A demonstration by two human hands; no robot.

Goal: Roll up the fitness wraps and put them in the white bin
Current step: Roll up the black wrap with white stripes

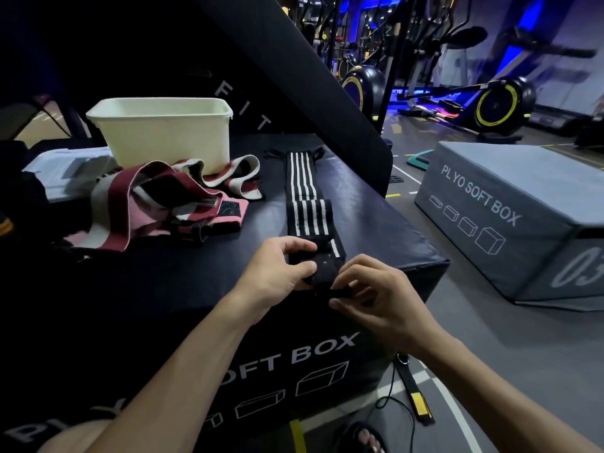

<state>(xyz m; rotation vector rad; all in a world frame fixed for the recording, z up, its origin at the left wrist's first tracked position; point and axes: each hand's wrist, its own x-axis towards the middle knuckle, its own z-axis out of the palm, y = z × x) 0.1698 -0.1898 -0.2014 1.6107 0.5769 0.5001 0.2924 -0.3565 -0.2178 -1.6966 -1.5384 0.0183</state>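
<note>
At the far left, a pale folded sheet or packet point(65, 173) is seen lying at the back of the black soft box point(183, 289), which serves here as the counter. Just to its right the white bin point(163, 132) is set upright near the back edge, its opening facing up; what lies inside cannot be told. In front of the bin a loose heap of unrolled wraps point(157, 204) is spread out, in maroon, white, pink and black, with one striped loop lying against the bin's front wall. Further right, a black wrap with white stripes point(302, 188) is laid out straight along the counter, running from near the back edge toward the person, with a fold partway along it. Its near end is gripped by both hands. The left hand point(277, 273) is placed on the left of that end, thumb and fingers curled and clamped on the black fabric. The right hand point(376, 295) is held just beside it at the counter's front right corner, its thumb and forefinger pinched together on the tip of the same wrap. On the floor below the right forearm a black strap with a yellow patch point(415, 393) and a thin black cord are seen. To the right, well apart from the counter, a grey plyo box point(510, 223) is set on the floor, and exercise machines point(490, 103) are lined up behind it.
</note>
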